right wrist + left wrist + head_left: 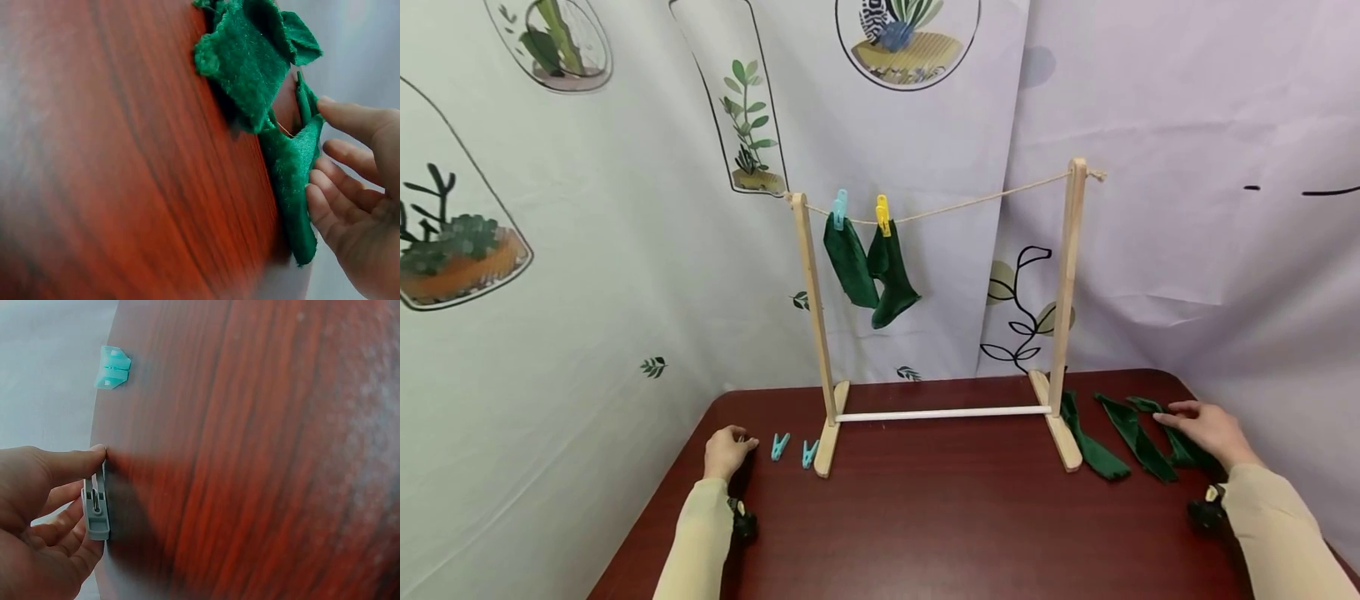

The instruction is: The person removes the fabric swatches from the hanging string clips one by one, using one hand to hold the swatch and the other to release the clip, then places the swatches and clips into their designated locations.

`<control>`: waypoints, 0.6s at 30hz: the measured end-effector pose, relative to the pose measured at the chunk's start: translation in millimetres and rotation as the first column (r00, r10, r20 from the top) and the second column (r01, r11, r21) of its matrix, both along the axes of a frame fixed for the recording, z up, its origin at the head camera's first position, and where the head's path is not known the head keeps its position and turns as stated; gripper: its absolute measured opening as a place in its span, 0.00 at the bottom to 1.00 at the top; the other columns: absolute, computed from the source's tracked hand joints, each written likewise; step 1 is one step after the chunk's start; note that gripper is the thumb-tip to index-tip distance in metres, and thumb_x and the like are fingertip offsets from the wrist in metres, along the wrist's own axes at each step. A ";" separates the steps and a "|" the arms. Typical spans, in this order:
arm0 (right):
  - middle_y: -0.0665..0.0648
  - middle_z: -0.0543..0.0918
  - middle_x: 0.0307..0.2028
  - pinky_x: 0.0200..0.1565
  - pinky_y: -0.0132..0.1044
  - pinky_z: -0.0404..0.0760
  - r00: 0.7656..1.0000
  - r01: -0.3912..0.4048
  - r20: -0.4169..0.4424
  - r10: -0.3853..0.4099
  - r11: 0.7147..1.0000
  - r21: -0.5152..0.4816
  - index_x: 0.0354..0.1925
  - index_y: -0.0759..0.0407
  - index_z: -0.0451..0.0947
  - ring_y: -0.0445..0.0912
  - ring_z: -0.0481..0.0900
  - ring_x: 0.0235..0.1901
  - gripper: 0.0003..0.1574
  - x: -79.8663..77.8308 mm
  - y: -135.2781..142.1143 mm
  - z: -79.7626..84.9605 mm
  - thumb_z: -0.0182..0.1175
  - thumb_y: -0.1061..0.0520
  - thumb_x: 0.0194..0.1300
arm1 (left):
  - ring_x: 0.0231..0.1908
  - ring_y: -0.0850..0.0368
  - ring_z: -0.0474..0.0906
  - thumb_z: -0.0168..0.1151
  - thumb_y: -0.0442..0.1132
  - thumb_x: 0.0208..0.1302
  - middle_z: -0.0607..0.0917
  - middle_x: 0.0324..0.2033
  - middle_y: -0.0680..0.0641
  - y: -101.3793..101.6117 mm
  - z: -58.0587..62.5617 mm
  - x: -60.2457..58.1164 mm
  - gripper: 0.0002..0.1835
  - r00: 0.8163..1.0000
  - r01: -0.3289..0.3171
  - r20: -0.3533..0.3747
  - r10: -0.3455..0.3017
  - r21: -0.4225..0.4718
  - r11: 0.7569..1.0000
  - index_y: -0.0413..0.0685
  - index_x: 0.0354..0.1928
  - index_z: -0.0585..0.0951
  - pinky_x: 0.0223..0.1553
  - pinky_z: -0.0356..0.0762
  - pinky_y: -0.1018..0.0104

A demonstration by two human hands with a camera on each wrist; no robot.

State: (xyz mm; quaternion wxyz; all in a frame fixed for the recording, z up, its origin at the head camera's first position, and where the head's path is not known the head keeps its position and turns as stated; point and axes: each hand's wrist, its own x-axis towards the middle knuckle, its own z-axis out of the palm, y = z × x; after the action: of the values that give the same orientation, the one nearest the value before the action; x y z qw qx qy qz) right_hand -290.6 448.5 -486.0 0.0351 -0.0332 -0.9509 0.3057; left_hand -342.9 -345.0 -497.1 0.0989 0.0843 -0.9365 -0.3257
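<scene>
Across the surface (962, 508), our left grip (727, 452) pinching a peg (97, 522), our right grip (1213, 432) loosely open, touching a sock (290, 181)

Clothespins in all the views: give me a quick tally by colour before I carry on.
Light-blue clothespins: 3 (1 on the cord, 2 on the table)
Yellow clothespin: 1, on the cord
Greyish clothespin: 1, in the left hand
Total in view: 5

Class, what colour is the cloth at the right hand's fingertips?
The cloth is green, clearest in the right wrist view.
</scene>
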 end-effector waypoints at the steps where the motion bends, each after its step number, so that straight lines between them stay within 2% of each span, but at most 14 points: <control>1: 0.91 0.57 0.62 0.52 0.71 0.69 1.000 -0.012 0.019 0.013 1.000 -0.003 0.64 0.82 0.64 0.82 0.62 0.56 0.47 0.1 0.0 1.6 0.56 0.39 0.74 | 0.50 0.30 0.76 0.65 0.35 0.67 0.80 0.49 0.25 -0.5 0.1 -0.1 0.22 1.000 -0.003 -0.001 0.003 0.004 1.000 0.22 0.54 0.77 0.51 0.74 0.37; 4: 0.91 0.57 0.62 0.52 0.71 0.69 0.998 -0.053 0.045 0.053 0.999 0.006 0.65 0.83 0.61 0.83 0.61 0.56 0.49 -0.1 0.5 7.4 0.59 0.41 0.73 | 0.51 0.29 0.76 0.65 0.35 0.67 0.80 0.50 0.24 -2.1 0.0 -0.6 0.22 1.000 -0.008 -0.001 0.008 0.015 1.000 0.22 0.55 0.77 0.52 0.74 0.38; 8: 0.90 0.62 0.60 0.52 0.72 0.69 0.996 -0.088 0.031 0.086 0.995 0.046 0.63 0.86 0.61 0.83 0.61 0.55 0.47 -0.7 4.5 11.5 0.64 0.46 0.70 | 0.52 0.29 0.75 0.65 0.35 0.67 0.79 0.51 0.24 -2.7 2.1 1.4 0.23 1.000 -0.006 0.000 0.006 0.016 1.000 0.21 0.56 0.76 0.53 0.73 0.37; 14: 0.90 0.64 0.58 0.52 0.71 0.69 0.996 -0.082 0.025 0.081 0.993 0.087 0.61 0.88 0.62 0.84 0.62 0.54 0.47 2.8 12.8 9.8 0.66 0.48 0.68 | 0.54 0.27 0.73 0.64 0.33 0.67 0.77 0.52 0.22 -5.7 4.9 5.0 0.24 1.000 0.020 0.002 -0.020 0.022 1.000 0.20 0.57 0.74 0.55 0.72 0.35; 18: 0.88 0.71 0.54 0.50 0.71 0.69 0.998 -0.067 -0.005 0.068 0.992 0.106 0.59 0.86 0.65 0.83 0.64 0.52 0.43 4.1 14.9 6.3 0.66 0.49 0.67 | 0.54 0.26 0.73 0.62 0.32 0.67 0.77 0.53 0.21 -7.4 5.1 5.8 0.24 0.999 0.036 0.007 -0.036 0.015 0.999 0.20 0.59 0.74 0.54 0.72 0.36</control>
State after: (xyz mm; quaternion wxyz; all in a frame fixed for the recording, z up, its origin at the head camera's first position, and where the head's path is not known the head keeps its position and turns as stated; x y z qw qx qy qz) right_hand -286.5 463.4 -479.7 0.0304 0.0020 -0.9662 0.2561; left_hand -337.1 -352.3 -492.0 0.0890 0.0692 -0.9357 -0.3343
